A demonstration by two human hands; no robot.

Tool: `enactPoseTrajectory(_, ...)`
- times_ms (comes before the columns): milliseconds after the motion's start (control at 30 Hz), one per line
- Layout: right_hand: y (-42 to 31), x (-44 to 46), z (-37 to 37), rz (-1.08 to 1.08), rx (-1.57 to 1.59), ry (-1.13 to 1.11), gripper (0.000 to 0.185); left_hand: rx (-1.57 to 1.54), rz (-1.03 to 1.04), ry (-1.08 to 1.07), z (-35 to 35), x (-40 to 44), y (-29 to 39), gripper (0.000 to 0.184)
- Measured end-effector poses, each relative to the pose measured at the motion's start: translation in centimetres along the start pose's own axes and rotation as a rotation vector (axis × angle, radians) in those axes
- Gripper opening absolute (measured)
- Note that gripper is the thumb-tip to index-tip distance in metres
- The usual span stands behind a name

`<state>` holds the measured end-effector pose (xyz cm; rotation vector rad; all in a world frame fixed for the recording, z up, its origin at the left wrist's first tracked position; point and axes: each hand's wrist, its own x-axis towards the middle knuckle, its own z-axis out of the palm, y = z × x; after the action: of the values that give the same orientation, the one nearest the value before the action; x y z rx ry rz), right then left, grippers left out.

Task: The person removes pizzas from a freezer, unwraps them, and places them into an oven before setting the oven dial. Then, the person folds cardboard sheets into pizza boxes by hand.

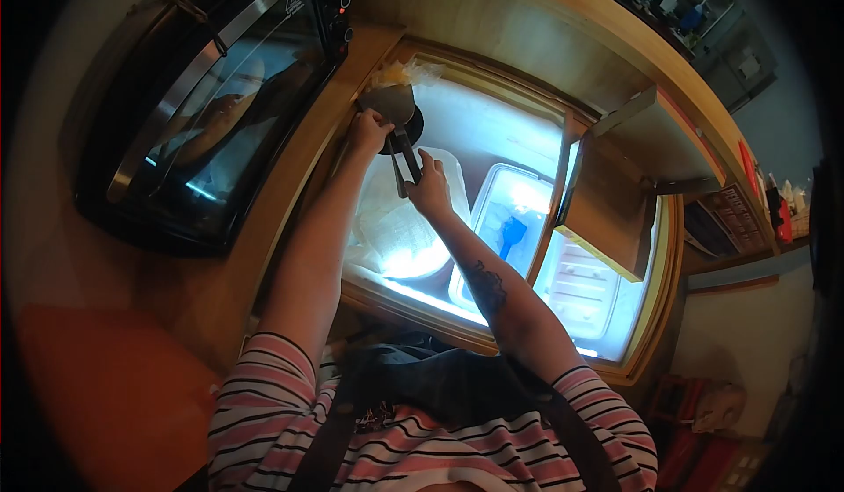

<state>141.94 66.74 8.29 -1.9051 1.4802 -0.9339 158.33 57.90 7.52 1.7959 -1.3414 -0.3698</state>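
My left hand is closed on the near edge of a grey, flat-looking round pan, which overlaps a second, black round pan. Two long handles run down from them toward me. Around these handles my right hand is closed, though its fingertips are partly hidden. Below both hands is a white tub with pale, crinkled plastic sheeting over it. A clear plastic bag with something yellowish inside lies just beyond the grey pan.
A lit, wood-framed case surrounds the tubs. Inside it, a blue scoop rests in another white tub. An open cardboard box sits across the case's right part. To the left stands a black toaster oven.
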Motion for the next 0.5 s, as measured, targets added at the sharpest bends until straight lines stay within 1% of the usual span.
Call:
enactPoseTrajectory(33, 0.1, 0.1, 0.0, -0.001, -0.008, -0.014, 0.065, 0.001, 0.002, 0.002, -0.1, -0.4, 0.3, 0.033)
enactPoseTrajectory(100, 0.2, 0.1, 0.2, -0.001, -0.014, -0.028, 0.065, 0.102, 0.037, 0.001, 0.0, -1.2, 0.6, 0.032)
enactPoseTrajectory(233, 0.1, -0.1, 0.6, -0.026, 0.015, -0.029, 0.062, 0.138, 0.059, -0.035, 0.5, -2.1, 0.9, 0.036)
enactPoseTrajectory(300, 0.1, -0.1, 0.6, -0.021, 0.042, -0.029, 0.061, 0.262, -0.012, 0.022, 1.0, -3.3, 1.1, 0.044)
enactPoseTrajectory(333, 0.3, 0.1, 0.8, -0.019, 0.054, -0.026, 0.060, 0.266, -0.008, 0.022, 0.5, -4.5, 2.2, 0.044)
enactPoseTrajectory(400, 0.5, 0.2, 0.9, -0.015, 0.069, -0.020, 0.060, 0.343, -0.107, -0.059, -0.4, -6.9, 3.8, 0.055)
enactPoseTrajectory(433, 0.6, 0.2, 0.9, -0.020, 0.077, -0.014, 0.060, 0.346, -0.104, -0.060, -0.3, -7.5, 3.9, 0.055)
enactPoseTrajectory(500, 0.7, 0.0, 0.8, -0.022, 0.086, -0.008, 0.059, 0.237, -0.137, -0.078, -0.2, -8.5, 4.0, 0.059)
